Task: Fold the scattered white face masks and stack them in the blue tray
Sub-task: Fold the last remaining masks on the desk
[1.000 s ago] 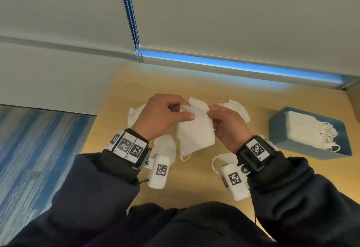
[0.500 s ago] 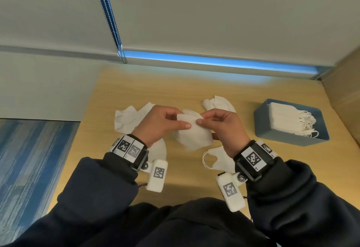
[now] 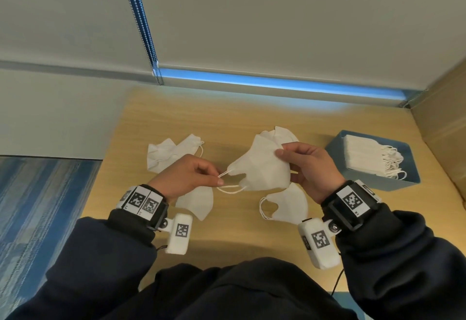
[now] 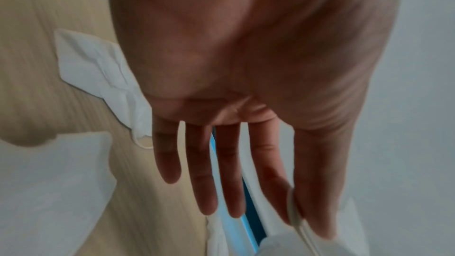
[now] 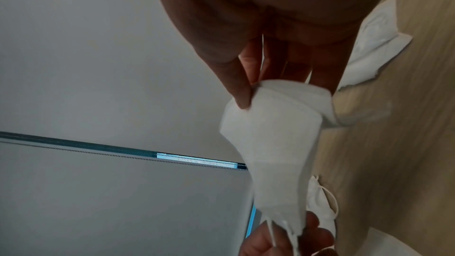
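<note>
A white face mask (image 3: 262, 168) is held up above the wooden table (image 3: 227, 123), at the centre of the head frame. Its right edge is pinched between thumb and fingers of the right hand (image 3: 310, 168); its ear loops (image 3: 228, 181) are pinched by thumb and forefinger of the left hand (image 3: 186, 176) — the other left fingers are seen outstretched in the left wrist view. The blue tray (image 3: 378, 183) is seen at the right edge of the table, with a stack of folded masks (image 3: 365, 158) inside. Loose masks lie scattered — a pair (image 3: 169, 153) left of centre, one (image 3: 287, 206) below the held mask.
</note>
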`<control>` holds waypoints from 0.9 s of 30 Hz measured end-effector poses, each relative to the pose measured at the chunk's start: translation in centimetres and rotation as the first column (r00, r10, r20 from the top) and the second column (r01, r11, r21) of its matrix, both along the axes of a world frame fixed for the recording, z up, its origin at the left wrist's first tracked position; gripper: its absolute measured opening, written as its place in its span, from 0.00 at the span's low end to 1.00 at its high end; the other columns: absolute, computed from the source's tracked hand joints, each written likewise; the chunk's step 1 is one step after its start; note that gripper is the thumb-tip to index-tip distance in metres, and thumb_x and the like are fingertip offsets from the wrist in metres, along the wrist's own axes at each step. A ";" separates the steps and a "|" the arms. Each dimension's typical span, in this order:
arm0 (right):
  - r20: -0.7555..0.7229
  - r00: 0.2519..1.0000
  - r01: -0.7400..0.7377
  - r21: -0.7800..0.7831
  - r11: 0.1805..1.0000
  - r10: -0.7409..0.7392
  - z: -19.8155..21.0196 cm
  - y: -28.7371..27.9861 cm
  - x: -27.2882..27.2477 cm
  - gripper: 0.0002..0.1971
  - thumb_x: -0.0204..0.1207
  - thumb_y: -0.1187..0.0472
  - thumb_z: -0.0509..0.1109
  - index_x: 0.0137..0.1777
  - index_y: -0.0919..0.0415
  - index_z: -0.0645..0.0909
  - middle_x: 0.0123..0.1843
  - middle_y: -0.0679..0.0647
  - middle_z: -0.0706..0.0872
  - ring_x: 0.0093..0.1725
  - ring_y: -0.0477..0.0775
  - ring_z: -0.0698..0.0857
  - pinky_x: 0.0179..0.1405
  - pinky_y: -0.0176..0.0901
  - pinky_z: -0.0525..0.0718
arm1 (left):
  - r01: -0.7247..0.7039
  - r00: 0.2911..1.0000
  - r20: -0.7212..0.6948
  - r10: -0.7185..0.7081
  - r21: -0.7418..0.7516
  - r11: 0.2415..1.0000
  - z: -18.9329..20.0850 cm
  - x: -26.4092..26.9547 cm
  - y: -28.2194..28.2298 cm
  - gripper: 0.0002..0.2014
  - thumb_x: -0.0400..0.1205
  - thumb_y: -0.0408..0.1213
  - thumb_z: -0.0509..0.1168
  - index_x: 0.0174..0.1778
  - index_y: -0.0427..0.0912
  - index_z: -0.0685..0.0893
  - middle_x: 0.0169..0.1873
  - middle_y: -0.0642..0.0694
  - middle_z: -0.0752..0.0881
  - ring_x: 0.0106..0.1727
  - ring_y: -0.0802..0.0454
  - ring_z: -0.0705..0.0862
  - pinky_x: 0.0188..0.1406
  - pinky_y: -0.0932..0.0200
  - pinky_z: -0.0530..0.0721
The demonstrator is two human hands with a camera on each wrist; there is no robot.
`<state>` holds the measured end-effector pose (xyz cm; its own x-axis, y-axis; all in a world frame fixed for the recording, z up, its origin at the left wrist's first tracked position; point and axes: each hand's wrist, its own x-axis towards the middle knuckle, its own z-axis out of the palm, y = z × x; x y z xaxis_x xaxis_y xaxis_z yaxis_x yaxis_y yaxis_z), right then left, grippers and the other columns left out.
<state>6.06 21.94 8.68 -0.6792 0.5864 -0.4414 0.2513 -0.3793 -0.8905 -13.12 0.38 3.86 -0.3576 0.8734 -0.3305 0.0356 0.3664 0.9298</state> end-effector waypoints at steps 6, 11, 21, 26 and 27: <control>-0.002 1.000 -0.025 0.014 1.000 0.025 0.1 -0.6 -0.1 0.03 0.76 0.65 0.78 0.46 0.63 0.87 0.44 0.57 0.90 0.41 0.55 0.88 0.38 0.49 0.88 | 0.038 0.985 -0.164 -0.049 -0.069 0.997 -0.3 1.4 1.4 0.26 0.80 0.44 0.76 0.75 0.58 0.80 0.65 0.62 0.86 0.65 0.64 0.84 0.74 0.46 0.80; 0.000 0.998 -0.070 0.047 0.996 0.070 0.5 -0.6 0.0 0.05 0.74 0.63 0.78 0.45 0.63 0.87 0.40 0.56 0.89 0.36 0.53 0.87 0.33 0.45 0.87 | -0.046 0.994 -0.091 0.060 0.148 0.988 1.0 2.6 3.8 0.32 0.77 0.44 0.79 0.77 0.58 0.76 0.70 0.60 0.83 0.71 0.64 0.81 0.74 0.49 0.79; -0.014 0.994 -0.108 0.001 0.994 0.108 0.8 0.1 0.8 0.08 0.71 0.64 0.78 0.48 0.66 0.87 0.41 0.57 0.90 0.37 0.54 0.88 0.33 0.44 0.88 | 0.054 0.989 -0.148 -0.031 0.158 0.986 0.1 2.6 6.8 0.10 0.73 0.38 0.83 0.36 0.48 0.86 0.30 0.50 0.78 0.33 0.52 0.76 0.38 0.56 0.76; 0.002 0.998 -0.066 0.021 0.998 0.066 0.1 0.5 1.4 0.03 0.74 0.66 0.77 0.46 0.65 0.88 0.42 0.58 0.91 0.41 0.57 0.88 0.40 0.50 0.87 | 0.092 0.989 -0.125 -0.077 0.118 0.989 0.0 1.3 5.9 0.04 0.80 0.32 0.76 0.50 0.41 0.94 0.46 0.48 0.94 0.50 0.49 0.92 0.60 0.54 0.87; 0.010 0.998 -0.061 0.025 0.998 0.061 -0.1 0.4 1.5 0.02 0.75 0.67 0.77 0.46 0.65 0.89 0.43 0.59 0.91 0.41 0.57 0.87 0.40 0.50 0.87 | 0.102 0.988 -0.128 -0.089 0.099 0.990 -0.2 1.1 5.7 0.07 0.81 0.32 0.75 0.54 0.40 0.93 0.51 0.48 0.94 0.55 0.51 0.92 0.66 0.52 0.85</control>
<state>7.55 22.39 8.61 -0.7100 0.5547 -0.4338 0.2820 -0.3404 -0.8970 -12.00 6.12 3.63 -0.3034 0.9329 -0.1940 0.1818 0.2565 0.9493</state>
